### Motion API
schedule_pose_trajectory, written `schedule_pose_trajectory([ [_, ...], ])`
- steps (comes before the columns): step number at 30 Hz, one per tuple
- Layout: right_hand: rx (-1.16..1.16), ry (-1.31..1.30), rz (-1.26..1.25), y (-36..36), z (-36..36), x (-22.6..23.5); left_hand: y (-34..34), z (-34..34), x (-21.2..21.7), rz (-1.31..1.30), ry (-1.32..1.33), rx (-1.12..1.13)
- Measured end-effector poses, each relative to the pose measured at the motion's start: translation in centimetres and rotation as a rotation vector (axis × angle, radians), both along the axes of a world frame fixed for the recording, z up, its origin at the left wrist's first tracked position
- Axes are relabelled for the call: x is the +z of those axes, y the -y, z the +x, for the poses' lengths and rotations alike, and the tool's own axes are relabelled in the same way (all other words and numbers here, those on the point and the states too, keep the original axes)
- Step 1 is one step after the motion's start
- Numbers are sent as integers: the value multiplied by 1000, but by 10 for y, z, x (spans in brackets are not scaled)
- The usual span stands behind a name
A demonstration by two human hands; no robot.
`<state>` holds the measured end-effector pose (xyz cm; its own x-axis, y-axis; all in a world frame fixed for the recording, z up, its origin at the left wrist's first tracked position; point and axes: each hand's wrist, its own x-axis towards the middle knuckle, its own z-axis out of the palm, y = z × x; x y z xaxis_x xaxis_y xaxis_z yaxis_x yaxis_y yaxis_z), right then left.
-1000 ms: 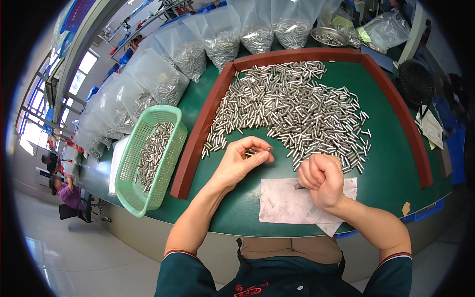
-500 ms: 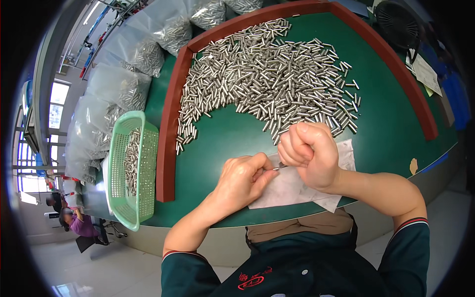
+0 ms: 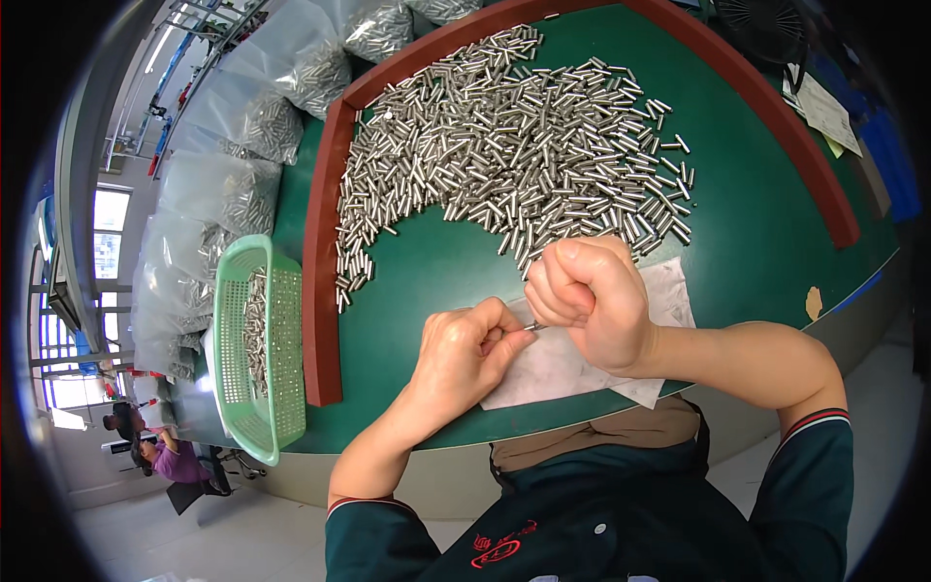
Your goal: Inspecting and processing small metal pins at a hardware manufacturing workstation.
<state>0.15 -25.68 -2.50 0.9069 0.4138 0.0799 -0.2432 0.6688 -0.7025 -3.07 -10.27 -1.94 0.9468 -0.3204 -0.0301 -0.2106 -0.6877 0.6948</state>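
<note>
Hands meet over a white cloth [image 3: 582, 364] on the green table [image 3: 766, 223]. Left hand [image 3: 465, 354] and right hand [image 3: 587, 301], a tight fist, both pinch one small pin [image 3: 534, 328] between them. Pile of pins [image 3: 514, 155] lies just behind.

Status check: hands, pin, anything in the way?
Left hand and right hand both shut on one small metal pin, over the white cloth. Pin pile behind, apart. Nothing blocking.
</note>
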Motion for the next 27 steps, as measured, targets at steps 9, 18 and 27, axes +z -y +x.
schedule_pose_trajectory([
  [9, -24, 48, -31, -1, -3, 0, 1, 0, 0, -23, -12, 16],
  [18, -68, 345, -231, -2, -8, -4, 3, 2, 3, -62, -29, 38],
  [27, -110, 331, -251, -4, -10, -2, 5, -1, 3, -32, -42, 37],
])
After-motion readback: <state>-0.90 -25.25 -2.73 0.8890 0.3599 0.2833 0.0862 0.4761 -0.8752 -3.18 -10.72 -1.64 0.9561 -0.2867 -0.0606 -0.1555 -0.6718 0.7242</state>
